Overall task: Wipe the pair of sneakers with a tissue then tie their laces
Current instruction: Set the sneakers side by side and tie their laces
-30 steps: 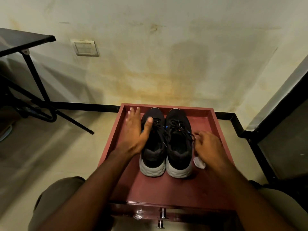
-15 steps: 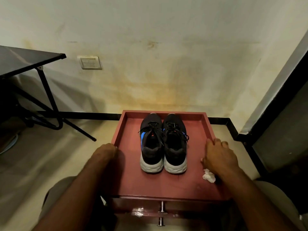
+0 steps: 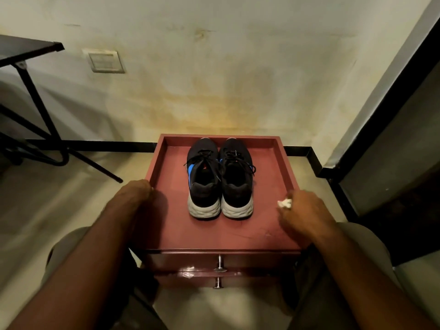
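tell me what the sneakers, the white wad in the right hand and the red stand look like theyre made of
Sneakers: matte black uppers, probably knit or mesh fabric; pale grey soles with lumpy moulding, likely foam or rubber.
White wad at the right hand: crumpled and soft-edged, looks like tissue paper.
Red stand: probably painted wood; the drawer front is glossy with glare, and its knobs look like metal.

sneakers (image 3: 220,179): matt black cloth, grey rubbery soles | tissue (image 3: 284,203): crumpled paper | cabinet (image 3: 283,160): painted, glossy front

One head-worn wide-angle view looks forward and steeply down from above the seated person's knees. It faces the wall (image 3: 214,67), taking in the near worktop (image 3: 238,229) at arm's reach.
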Available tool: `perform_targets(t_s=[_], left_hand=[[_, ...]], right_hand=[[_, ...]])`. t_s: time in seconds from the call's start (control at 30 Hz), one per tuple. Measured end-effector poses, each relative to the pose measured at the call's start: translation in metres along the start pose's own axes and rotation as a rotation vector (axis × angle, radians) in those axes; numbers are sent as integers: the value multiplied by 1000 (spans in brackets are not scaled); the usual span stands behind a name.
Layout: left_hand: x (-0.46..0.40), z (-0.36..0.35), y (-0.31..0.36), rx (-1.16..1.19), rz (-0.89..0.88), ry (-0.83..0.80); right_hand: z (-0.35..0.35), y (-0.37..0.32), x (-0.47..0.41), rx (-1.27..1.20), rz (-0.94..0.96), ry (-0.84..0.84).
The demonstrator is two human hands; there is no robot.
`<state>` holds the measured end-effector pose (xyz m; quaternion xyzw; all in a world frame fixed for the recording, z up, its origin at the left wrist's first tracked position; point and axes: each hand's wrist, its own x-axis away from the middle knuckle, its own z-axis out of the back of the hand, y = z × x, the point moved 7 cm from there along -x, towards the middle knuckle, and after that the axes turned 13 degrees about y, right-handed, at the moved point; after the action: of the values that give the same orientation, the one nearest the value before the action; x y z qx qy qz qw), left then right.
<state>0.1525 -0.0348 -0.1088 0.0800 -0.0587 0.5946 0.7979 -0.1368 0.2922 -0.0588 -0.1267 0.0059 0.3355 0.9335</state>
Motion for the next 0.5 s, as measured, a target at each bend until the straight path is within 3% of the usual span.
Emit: perform_targets(t_s=[0.1, 0.27, 0.4, 0.5], left_hand=[[-1, 6, -1, -21, -27, 29], [-1, 16, 6, -75, -51, 68], [-2, 19, 14, -128, -47, 97], [-6, 12, 20, -105, 0, 215]], right_hand=[[24, 12, -19, -169, -51, 202], [16, 31, -35, -318, -75, 329], [5, 14, -44, -480, 22, 370], [9, 0, -45, -505, 144, 431]])
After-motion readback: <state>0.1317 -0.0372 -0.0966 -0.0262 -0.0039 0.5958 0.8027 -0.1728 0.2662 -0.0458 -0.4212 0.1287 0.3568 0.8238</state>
